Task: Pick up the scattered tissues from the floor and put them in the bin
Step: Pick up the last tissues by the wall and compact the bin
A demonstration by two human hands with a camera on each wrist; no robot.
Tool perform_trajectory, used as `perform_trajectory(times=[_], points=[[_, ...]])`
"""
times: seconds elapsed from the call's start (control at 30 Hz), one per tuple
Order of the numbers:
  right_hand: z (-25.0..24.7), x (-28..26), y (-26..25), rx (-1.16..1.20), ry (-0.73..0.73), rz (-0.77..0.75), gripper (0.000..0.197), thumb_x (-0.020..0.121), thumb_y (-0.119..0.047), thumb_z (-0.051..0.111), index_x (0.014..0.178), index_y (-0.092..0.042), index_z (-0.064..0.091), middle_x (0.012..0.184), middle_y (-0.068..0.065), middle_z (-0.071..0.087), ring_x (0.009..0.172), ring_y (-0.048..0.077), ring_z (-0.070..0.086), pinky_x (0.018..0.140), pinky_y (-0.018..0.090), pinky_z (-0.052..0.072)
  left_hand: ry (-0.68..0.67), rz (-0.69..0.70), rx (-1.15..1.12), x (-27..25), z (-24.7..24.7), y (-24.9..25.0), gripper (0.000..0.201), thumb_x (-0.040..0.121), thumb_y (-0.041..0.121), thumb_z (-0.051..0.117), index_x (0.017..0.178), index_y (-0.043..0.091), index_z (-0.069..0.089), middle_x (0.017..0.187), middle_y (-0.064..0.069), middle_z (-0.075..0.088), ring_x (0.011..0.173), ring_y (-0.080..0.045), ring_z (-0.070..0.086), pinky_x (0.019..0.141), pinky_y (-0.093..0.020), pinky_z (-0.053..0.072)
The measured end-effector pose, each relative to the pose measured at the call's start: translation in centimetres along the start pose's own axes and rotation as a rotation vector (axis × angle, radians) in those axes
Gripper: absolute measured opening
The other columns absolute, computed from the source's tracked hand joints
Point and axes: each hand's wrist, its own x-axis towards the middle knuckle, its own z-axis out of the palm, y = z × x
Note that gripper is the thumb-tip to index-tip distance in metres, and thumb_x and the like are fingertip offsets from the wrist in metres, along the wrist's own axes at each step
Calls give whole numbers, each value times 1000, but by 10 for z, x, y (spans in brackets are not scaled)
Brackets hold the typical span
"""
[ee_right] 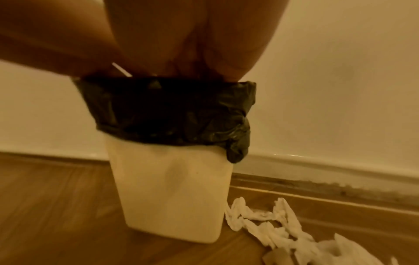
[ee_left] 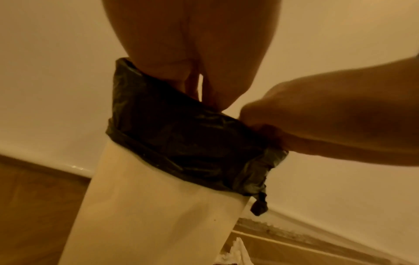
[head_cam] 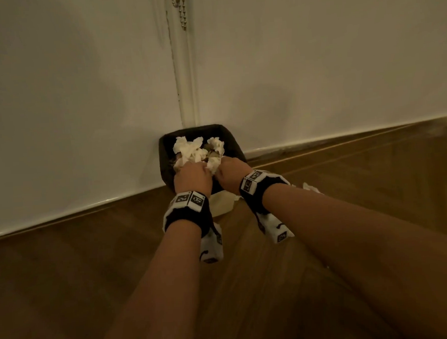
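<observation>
A white bin (head_cam: 221,205) with a black liner (head_cam: 166,146) stands on the wood floor against the wall. Crumpled white tissues (head_cam: 189,149) fill its mouth. My left hand (head_cam: 191,175) and right hand (head_cam: 229,170) are both at the opening, fingers curled into the tissue wads there. The left wrist view shows the bin (ee_left: 147,206), my left hand (ee_left: 199,84) reaching down into the liner (ee_left: 181,139), and my right hand (ee_left: 294,122) bunched at the rim. More tissues (ee_right: 272,226) lie on the floor right of the bin (ee_right: 170,188).
The white wall and its skirting (head_cam: 347,134) run right behind the bin. A bead chain (head_cam: 180,5) hangs above beside a vertical trim (head_cam: 184,79). A brown cardboard scrap (ee_right: 276,256) lies among the floor tissues. Wood floor (head_cam: 64,260) spreads to the left.
</observation>
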Motion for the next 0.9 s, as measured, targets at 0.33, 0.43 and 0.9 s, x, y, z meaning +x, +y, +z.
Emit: perform_trajectory(times=[0.33,0.43,0.9], points=[[24,11,20,-14,68,-111,53,93,-41,17,120,-17,56,118,7,64,120,24,51,116,48,3,-274,-37,272,4,6,3,41,97,33,19,128,19,42,124,-9,55,114,-31,52,102,-54,26],[22,13,20,-47,31,-101,57,94,-40,15,121,-16,58,122,8,62,124,25,48,116,48,1,-324,-20,309,10,6,2,43,98,32,17,130,23,44,124,-7,56,119,-30,47,105,-54,23],[-10,-36,78,488,408,70,30,96,-17,40,100,-8,68,103,11,58,90,20,54,79,23,37,395,120,-94,-36,15,59,33,86,17,51,119,19,52,122,-10,50,113,-31,45,93,-47,31]])
